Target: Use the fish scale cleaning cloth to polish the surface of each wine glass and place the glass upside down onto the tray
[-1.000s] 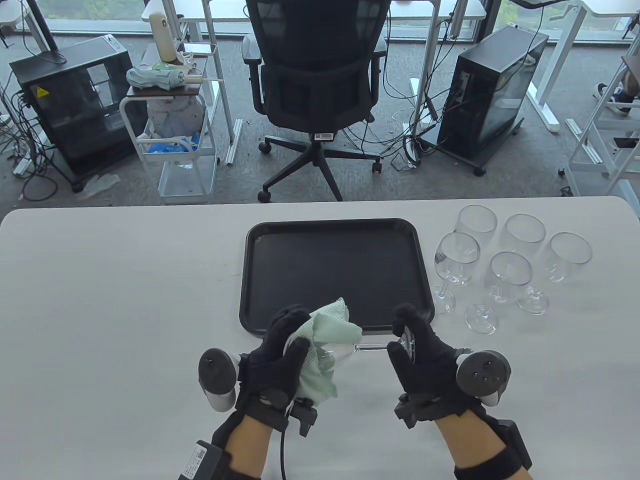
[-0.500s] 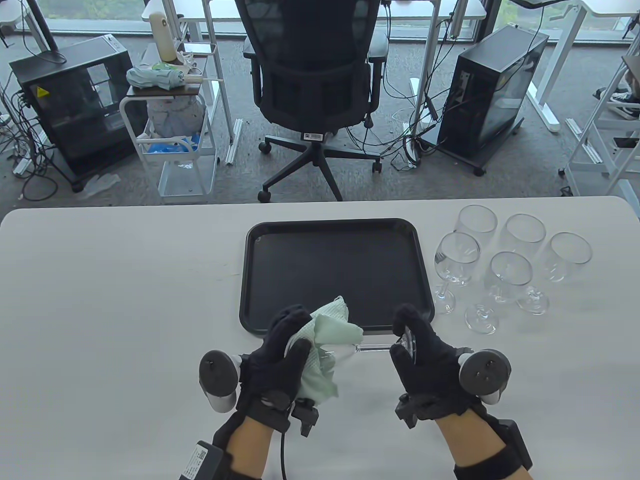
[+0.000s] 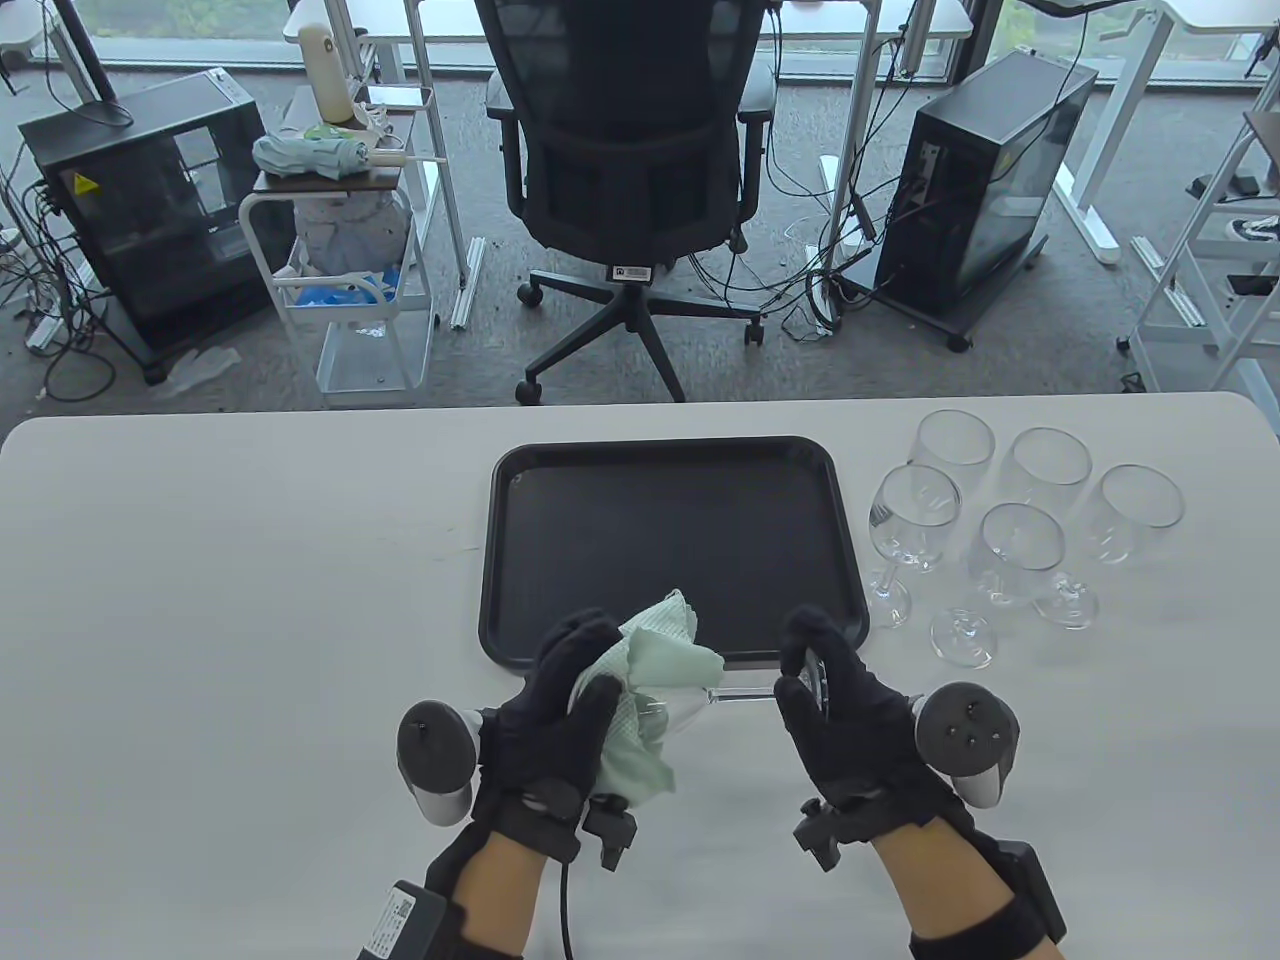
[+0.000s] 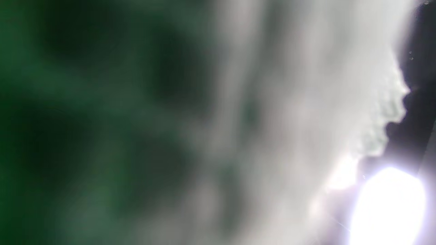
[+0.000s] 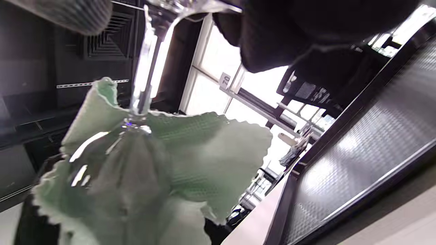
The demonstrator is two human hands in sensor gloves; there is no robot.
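Gripping cloth-wrapped wine glass (image 3: 700, 702) — left hand (image 3: 560, 720) bowl, right hand (image 3: 850, 730) base.

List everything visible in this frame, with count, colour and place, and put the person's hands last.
wine glass in hand: one, clear, lying sideways between the two hands near the table's front, bowl wrapped in the cloth.
cloth: one, pale green, bunched round the glass bowl.
tray: one, black, mid-table, nothing on it.
standing wine glasses: five, clear, upright, clustered right of the tray.
table: one, white.
office chair: one, black, behind the table.
computer towers: two, black, on the floor left and right.
cart: one, white, behind left, with a folded umbrella on top.
left hand: black glove, grips the cloth round the bowl.
right hand: black glove, pinches the glass's foot.
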